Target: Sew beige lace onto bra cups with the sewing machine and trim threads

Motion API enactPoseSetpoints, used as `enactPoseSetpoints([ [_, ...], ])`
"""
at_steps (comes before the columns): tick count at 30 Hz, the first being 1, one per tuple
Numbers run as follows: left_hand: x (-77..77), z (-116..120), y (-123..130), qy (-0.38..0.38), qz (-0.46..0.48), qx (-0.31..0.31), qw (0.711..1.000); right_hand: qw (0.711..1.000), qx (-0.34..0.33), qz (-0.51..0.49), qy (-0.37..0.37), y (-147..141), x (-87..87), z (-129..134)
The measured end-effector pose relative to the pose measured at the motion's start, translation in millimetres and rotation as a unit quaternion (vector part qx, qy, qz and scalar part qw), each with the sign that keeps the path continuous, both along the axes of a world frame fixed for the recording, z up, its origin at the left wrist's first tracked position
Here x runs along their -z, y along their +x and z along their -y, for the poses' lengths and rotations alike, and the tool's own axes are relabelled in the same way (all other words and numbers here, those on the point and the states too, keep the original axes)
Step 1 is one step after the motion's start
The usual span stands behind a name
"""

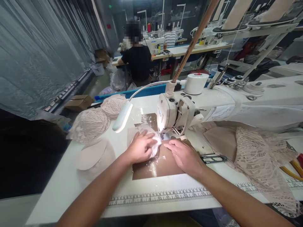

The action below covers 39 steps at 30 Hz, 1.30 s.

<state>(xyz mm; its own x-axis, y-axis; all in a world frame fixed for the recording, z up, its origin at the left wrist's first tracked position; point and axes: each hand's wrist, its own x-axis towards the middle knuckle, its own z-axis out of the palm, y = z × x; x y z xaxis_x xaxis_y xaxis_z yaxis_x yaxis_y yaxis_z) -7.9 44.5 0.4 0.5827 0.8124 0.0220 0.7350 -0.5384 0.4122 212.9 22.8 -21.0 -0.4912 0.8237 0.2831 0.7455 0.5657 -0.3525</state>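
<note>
My left hand [141,146] lies with fingers spread on a pale, thin fabric piece [155,148], just left of the needle area of a white sewing machine [165,110]. Close to the fabric's right edge, my right hand [181,154] has its thumb and fingers drawn together. What its fingertips hold, if anything, is too small to make out. Under both hands is a brown, shiny sheet [144,171] on the white table [56,186]. A black thread snipper [214,158] lies right of my right hand.
Beige lace cups [91,124] and smooth beige cup pieces [92,156] lie at left. A lamp [123,116] hangs over the table. Beige lace garments [255,157] are heaped at right. A ruler strip [161,197] runs along the front edge. A person in black [139,63] sits ahead.
</note>
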Motion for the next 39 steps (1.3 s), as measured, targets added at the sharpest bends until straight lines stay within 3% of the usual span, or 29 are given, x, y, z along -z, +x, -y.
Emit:
enactPoseSetpoints([
  [2, -9.8, 15, -4, -0.06, 0.04, 0.102, 0.992, 0.999, -0.014, -0.036, -0.002, 4, -1.2, 1],
  [4, -17.8, 32, -6, -0.091, 0.088, 0.157, 0.98, 0.998, -0.025, -0.054, -0.004, 7, -2.6, 2],
  [6, -20.7, 46, -6, -0.078, 0.131, 0.119, 0.981, 0.997, -0.033, -0.066, -0.004, 9, -3.1, 2],
  [9, -14.4, 55, -1, -0.023, 0.119, -0.003, 0.993, 0.995, -0.051, -0.084, -0.002, 10, -2.3, 2],
  [11, -7.5, 52, 6, 0.005, 0.057, -0.016, 0.998, 0.994, -0.061, -0.09, 0.003, 11, -1.8, 2],
  [14, -2.7, 43, 19, 0.03, -0.018, 0.047, 0.998, 0.997, -0.068, -0.041, 0.01, 11, -3.2, 3],
  [17, -5.4, 35, 26, 0.046, -0.032, 0.067, 0.996, 0.997, -0.041, 0.068, 0.002, 9, -6.3, 6],
  [20, -7.6, 31, 26, 0.057, -0.041, 0.045, 0.997, 0.993, -0.018, 0.118, 0.003, 7, -8.0, 8],
  [24, -5.9, 23, 22, 0.062, -0.057, 0.043, 0.996, 0.992, -0.001, 0.123, 0.011, 4, -6.7, 7],
  [31, -9.5, -1, 15, 0.029, -0.062, 0.104, 0.992, 0.993, 0.026, 0.116, 0.007, 0, -1.2, 2],
  [39, -8.6, -20, 4, 0.021, -0.079, 0.15, 0.985, 0.995, 0.006, 0.102, 0.0, 0, -2.5, 1],
])
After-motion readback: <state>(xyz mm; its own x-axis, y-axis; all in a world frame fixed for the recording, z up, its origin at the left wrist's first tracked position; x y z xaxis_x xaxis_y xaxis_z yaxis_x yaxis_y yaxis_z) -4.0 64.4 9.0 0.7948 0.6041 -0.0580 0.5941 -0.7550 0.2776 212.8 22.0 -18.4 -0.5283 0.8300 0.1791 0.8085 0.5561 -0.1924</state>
